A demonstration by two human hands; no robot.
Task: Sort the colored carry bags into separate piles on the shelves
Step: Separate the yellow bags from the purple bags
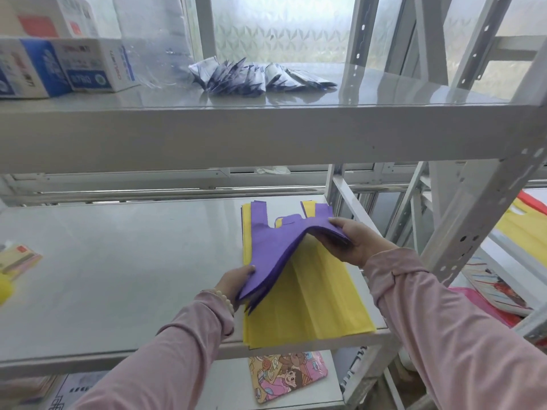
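A stack of purple carry bags is lifted off the right end of the middle shelf. My left hand grips its lower corner, and my right hand grips its right edge near the handles. Beneath it a pile of yellow carry bags lies flat on the shelf, handles pointing to the back. More yellow and red bags lie on the neighbouring rack at the right.
The top shelf holds blue-and-white boxes and a row of small dark packets. Notepads lie at the middle shelf's left edge. A cartoon-printed bag rests on the lower shelf. A slotted steel upright stands close to my right arm.
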